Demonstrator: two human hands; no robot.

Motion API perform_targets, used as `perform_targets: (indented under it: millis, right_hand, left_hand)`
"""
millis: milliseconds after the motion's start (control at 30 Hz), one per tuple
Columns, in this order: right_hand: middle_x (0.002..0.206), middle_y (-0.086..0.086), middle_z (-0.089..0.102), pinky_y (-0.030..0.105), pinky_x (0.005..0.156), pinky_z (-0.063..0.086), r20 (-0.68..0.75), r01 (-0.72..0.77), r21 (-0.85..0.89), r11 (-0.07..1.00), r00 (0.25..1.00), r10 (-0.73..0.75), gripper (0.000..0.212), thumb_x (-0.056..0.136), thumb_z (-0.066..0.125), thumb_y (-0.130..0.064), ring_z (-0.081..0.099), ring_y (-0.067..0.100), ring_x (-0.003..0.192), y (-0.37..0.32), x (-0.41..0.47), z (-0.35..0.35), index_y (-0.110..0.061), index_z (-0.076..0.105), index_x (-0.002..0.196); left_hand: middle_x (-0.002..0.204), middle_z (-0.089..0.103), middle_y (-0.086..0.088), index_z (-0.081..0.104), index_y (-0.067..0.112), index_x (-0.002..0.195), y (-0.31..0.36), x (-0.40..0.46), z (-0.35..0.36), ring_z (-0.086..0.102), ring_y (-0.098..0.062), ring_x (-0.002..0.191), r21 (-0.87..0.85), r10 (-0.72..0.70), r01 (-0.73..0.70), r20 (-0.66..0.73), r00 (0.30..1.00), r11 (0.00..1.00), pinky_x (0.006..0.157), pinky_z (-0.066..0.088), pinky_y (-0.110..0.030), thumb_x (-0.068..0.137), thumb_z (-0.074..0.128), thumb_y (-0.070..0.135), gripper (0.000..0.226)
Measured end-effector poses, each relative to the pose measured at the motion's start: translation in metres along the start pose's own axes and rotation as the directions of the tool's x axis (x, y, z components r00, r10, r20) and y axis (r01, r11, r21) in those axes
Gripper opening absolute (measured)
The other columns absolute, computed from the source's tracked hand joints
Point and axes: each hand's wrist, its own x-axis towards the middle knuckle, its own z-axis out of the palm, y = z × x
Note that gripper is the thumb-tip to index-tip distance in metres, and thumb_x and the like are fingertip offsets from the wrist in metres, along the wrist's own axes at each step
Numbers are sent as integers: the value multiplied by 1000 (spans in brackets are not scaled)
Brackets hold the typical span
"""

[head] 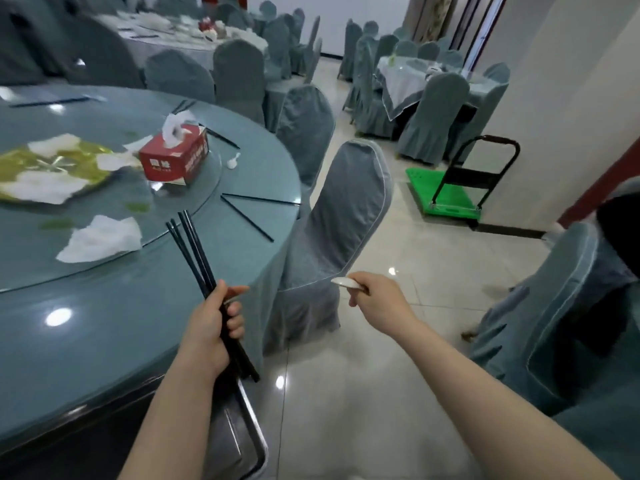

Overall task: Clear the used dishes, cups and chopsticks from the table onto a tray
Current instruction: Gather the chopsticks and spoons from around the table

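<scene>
Black chopsticks [195, 252], stiff, light and probably slippery, are being gripped mid-length by the left hand [214, 327] above the table [104, 323], while the right hand [377, 303] is pinching a fragile-looking white spoon [343, 282].

Black chopsticks [194, 252]; white spoon [344, 283]; teal-grey desk [114, 306] cloth; red tissue box [176, 154] with white lettering; white crumpled napkins [102, 239]; yellow-green mat [55, 164]; blue-grey chair covers [341, 216] piped in white; green trolley [446, 195], black-framed; silver tray [239, 441].
</scene>
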Motion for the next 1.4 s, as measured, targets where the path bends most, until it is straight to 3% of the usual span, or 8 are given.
perform_targets:
  millis: [233, 500, 700, 1000, 1067, 1167, 1333, 1400]
  right_hand:
    - [69, -5, 60, 28, 56, 35, 99, 123, -108, 987, 989, -112, 17, 85, 53, -16, 54, 20, 69, 37, 131, -14, -23, 57, 71]
    - [89, 10, 65, 38, 67, 53, 291, 173, -104, 979, 947, -136, 24, 88, 40, -3, 61, 28, 77, 32, 262, 23, -11, 60, 98]
    - [84, 13, 65, 33, 63, 44, 313, 187, -212, 959, 943, -115, 18, 92, 45, -17, 61, 32, 81, 28, 354, 76, -9, 58, 81]
    - [85, 11, 61, 29, 60, 41, 440, 202, -399, 894, 898, -7, 21, 88, 54, -29, 55, 25, 72, 4, 467, 143, -9, 54, 82]
    - [101, 15, 58, 29, 64, 40, 417, 166, -418, 893, 908, 26, 23, 90, 54, -32, 52, 26, 74, 2, 481, 154, -9, 55, 91]
    - [128, 17, 39, 33, 75, 43, 400, 114, -411, 904, 914, 67, 56, 87, 59, -51, 57, 32, 93, -2, 497, 171, -6, 50, 119]
    - [127, 11, 29, 39, 75, 48, 314, 139, -356, 924, 949, -21, 65, 82, 60, -59, 57, 31, 86, -20, 501, 195, -10, 46, 122]
    - [136, 11, 25, 41, 79, 48, 292, 189, -325, 926, 952, -92, 70, 81, 63, -57, 57, 33, 96, -25, 507, 199, -11, 41, 130]
  left_hand:
    - [33, 23, 10, 49, 15, 70, -8, 52, 39, 22, -2, 26, -85, 128, -145, -181, 975, 986, 30, 16, -9, 98, 45, 35, 35]
    - [41, 33, 9, 53, 12, 81, 8, 109, 41, 26, -4, 29, -94, 214, -265, -366, 905, 960, 30, 20, -11, 99, 43, 34, 30]
    - [43, 35, 8, 54, 12, 85, 34, 188, 20, 27, -4, 30, -118, 175, -247, -429, 886, 962, 30, 20, -11, 99, 43, 33, 28]
    - [44, 35, 9, 57, 12, 87, 88, 279, -13, 27, -4, 31, -123, 82, -167, -506, 858, 978, 31, 20, -12, 98, 46, 32, 26]
    - [43, 35, 9, 58, 12, 86, 93, 285, -20, 27, -4, 30, -124, 68, -154, -522, 850, 980, 31, 20, -11, 98, 46, 32, 26]
    - [43, 36, 8, 58, 11, 86, 97, 292, -29, 27, -4, 30, -131, 56, -154, -555, 830, 979, 31, 21, -11, 98, 46, 31, 26]
    - [43, 34, 8, 56, 11, 84, 96, 300, -38, 26, -4, 30, -141, 24, -134, -594, 804, 981, 31, 20, -12, 98, 46, 31, 27]
    - [43, 34, 8, 56, 11, 84, 96, 302, -38, 27, -4, 31, -138, 18, -127, -602, 798, 982, 32, 20, -11, 98, 46, 30, 26]
